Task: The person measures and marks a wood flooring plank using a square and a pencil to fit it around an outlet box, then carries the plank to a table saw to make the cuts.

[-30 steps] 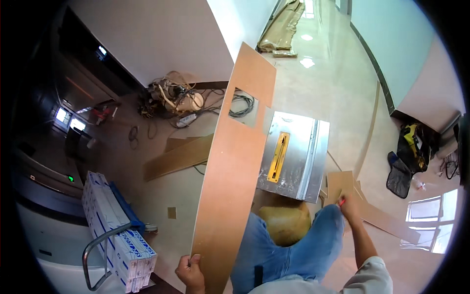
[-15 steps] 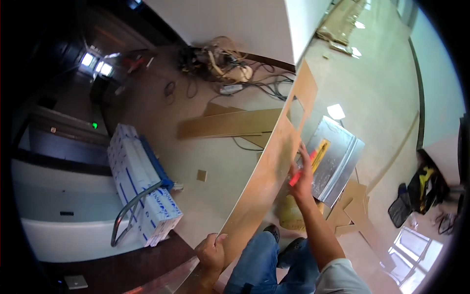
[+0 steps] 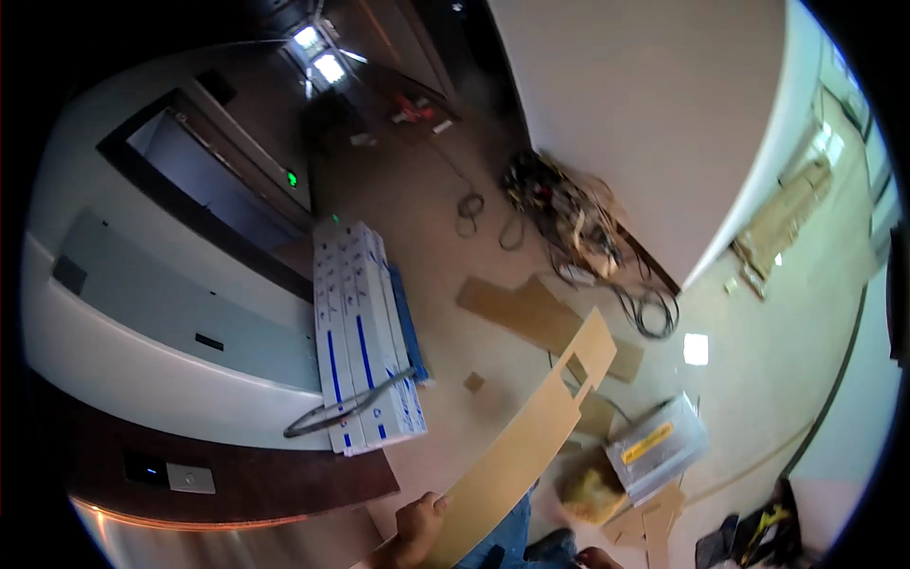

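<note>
My left hand grips the left edge of a long, thin tan board, with fingers wrapped over that edge. The board slants up and away to the right. Near its far end is a rectangular cutout, open along the right side. At the lower edge my right hand shows only in part, apart from the board; its fingers and anything in them are hidden. Beyond it stands a silver metal platform with a yellow strip-shaped tool on top. Beside the platform is a dusty yellow object.
Long white-and-blue cartons sit left, with a curved metal handle across them. Offcut boards and coiled cables lie ahead. More scraps and a black bag are at the lower right. A white wall corner juts in.
My view has swung left and up. My right hand, earlier at the board's right edge with a red tool in it, has dropped to the lower edge. My left hand still grips the board.
</note>
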Demonstrator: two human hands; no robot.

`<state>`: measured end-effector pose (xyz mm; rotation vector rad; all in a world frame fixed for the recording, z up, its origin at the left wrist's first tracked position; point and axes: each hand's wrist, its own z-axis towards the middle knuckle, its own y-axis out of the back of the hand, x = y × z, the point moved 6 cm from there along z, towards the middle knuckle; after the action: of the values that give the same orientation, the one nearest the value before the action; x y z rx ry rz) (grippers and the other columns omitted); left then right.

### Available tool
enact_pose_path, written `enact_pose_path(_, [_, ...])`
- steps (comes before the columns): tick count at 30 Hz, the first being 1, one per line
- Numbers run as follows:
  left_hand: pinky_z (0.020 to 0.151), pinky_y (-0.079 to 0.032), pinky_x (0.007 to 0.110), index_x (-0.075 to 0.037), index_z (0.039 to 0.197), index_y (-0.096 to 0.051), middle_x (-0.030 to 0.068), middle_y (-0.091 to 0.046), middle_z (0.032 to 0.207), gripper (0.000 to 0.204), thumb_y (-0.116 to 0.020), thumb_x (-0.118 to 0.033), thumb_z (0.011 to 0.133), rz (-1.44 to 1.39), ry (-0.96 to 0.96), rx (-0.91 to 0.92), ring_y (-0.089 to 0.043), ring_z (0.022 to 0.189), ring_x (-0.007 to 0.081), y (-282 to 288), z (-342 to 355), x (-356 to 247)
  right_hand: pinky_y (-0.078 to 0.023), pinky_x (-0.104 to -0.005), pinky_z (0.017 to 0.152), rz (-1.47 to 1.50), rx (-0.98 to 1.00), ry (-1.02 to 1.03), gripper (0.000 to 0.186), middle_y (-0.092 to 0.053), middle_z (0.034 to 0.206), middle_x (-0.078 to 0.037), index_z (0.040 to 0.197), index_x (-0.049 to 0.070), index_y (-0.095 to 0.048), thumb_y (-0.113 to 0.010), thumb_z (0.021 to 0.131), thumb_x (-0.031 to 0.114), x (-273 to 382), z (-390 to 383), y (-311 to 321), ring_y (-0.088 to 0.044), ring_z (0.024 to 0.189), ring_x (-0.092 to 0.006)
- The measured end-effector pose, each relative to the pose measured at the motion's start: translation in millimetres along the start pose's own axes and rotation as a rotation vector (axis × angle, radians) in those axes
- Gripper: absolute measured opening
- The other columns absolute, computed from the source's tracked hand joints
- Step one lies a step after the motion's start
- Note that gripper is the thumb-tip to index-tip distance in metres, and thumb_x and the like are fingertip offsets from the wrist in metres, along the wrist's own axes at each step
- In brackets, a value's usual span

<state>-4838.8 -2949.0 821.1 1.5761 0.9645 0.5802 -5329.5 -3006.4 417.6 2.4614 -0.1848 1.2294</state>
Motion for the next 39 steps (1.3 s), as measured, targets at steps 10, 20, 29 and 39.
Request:
enact_pose_path(10, [0.093, -0.054, 0.05, -0.005, 0.118, -0.07, 0.0231, -0.072, 0.112, 0.049, -0.058, -0.047, 0.095, -0.14, 0.332, 0.405, -0.069, 0.106, 0.0397, 38, 253, 96, -0.054, -0.0424, 0.072, 0.134, -0.242, 0.159, 0.023, -0.072, 0.085, -0.011, 0.105, 0.007, -0.072, -0.074, 0.088, 0.022, 168, 257, 242, -0.065, 0.077, -0.02])
enact_pose_path(20, [0.081, -0.056, 0.049, -0.001, 0.119, -0.067, 0.0231, -0.072, 0.103, 0.05, -0.067, -0.043, 0.092, -0.707, 0.519, 0.392, -0.069, 0.093, 0.0412, 94, 394, 154, -0.06, -0.0353, 0.061, 0.47, -0.266, -0.215, 0.019, -0.073, 0.086, -0.021, 0.107, -0.003, -0.058, -0.06, 0.101, 0.015, 423, 476, 352, -0.074, 0.074, -0.0264])
enact_pose_path(29, [0.078, -0.055, 0.047, 0.003, 0.11, -0.069, 0.021, -0.072, 0.096, 0.052, -0.066, -0.046, 0.094, -0.91, 0.69, 0.381, -0.069, 0.088, 0.037, 95, 621, 129, -0.056, -0.0328, 0.061, -0.24, 0.085, -0.367, 0.041, -0.073, 0.082, -0.014, 0.092, 0.0, -0.066, -0.061, 0.099, 0.041, 441, 696, 435, -0.069, 0.069, -0.0213])
enact_pose_path(39, [0.075, -0.055, 0.045, 0.007, 0.101, -0.071, 0.0186, -0.072, 0.089, 0.057, -0.064, -0.049, 0.096, -1.023, 0.958, 0.322, -0.068, 0.081, 0.0322, 152, 814, 140, -0.047, -0.0365, 0.044, -0.057, -0.072, 0.148, 0.04, -0.067, 0.076, -0.013, 0.096, 0.005, -0.062, -0.058, 0.1, 0.045, 785, 1243, 607, -0.062, 0.058, -0.0247])
